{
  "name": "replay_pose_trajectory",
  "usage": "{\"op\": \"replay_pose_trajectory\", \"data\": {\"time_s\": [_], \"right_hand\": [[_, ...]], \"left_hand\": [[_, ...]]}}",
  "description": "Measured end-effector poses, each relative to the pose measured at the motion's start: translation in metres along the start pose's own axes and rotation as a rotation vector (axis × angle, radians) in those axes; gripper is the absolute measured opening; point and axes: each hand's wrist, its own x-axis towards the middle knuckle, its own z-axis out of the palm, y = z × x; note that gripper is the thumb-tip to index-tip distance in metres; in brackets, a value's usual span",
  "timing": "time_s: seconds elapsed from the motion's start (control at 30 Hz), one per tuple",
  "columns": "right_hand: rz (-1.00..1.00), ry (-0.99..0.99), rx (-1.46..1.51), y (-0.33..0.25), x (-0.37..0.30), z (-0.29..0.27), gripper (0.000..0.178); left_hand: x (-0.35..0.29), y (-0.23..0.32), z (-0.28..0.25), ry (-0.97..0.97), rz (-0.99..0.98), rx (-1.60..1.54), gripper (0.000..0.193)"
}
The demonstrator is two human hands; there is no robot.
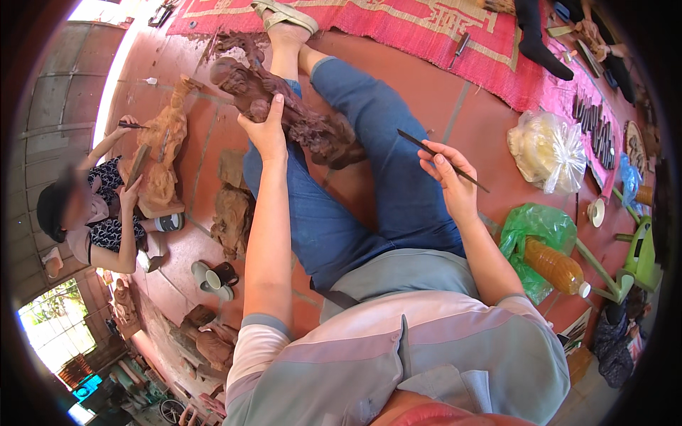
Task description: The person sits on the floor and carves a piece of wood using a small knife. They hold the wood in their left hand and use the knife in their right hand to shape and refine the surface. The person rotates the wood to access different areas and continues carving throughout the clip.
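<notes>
A dark brown carved wooden statue (312, 124) lies slantwise across my lower legs, its rounded figure end toward the far left and its rough base near my knee. My left hand (266, 133) is closed on its near side, the thumb pressed against the carving and the other fingers partly hidden behind it. Above my right thigh, my right hand (451, 177) pinches a thin dark pointed carving tool (412, 140) between thumb and fingers. The tool's tip points up and left toward the statue, with a gap between them.
To the left, a person (106, 213) works on a lighter wooden statue (167, 135). Rough carved wood (231, 220) lies beside my left leg, near a mug (226, 272). On the right are a green bag (536, 224), an amber bottle (554, 266) and several dark tools (595, 131) on pink cloth.
</notes>
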Motion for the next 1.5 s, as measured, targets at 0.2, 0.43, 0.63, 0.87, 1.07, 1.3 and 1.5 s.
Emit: {"op": "replay_pose_trajectory", "data": {"time_s": [0.2,0.43,0.63,0.87,1.07,1.3,1.5], "right_hand": [[0.024,-0.03,-0.001,-0.002,0.007,-0.003,0.028],[0.016,-0.038,0.001,-0.011,0.009,-0.012,0.028],[0.005,-0.018,0.0,-0.015,0.006,-0.018,0.027],[-0.015,-0.079,0.032,-0.018,0.01,-0.002,0.022],[-0.1,-0.099,0.02,-0.025,0.013,0.004,0.019],[-0.079,-0.05,-0.001,-0.038,-0.002,0.001,0.018],[-0.219,-0.167,0.208,-0.05,-0.001,-0.013,0.032]], "left_hand": [[-0.017,-0.002,0.008,0.081,0.166,-0.003,0.071],[-0.025,-0.014,0.013,0.077,0.3,0.005,0.075],[-0.01,0.026,0.013,0.02,0.215,-0.152,0.08],[-0.012,0.094,-0.003,-0.08,0.337,-0.184,0.083],[-0.021,0.127,-0.006,-0.215,0.411,-0.181,0.089],[-0.017,0.125,-0.004,-0.199,0.42,-0.111,0.085],[0.001,0.167,-0.023,-0.208,0.383,-0.251,0.068]]}}
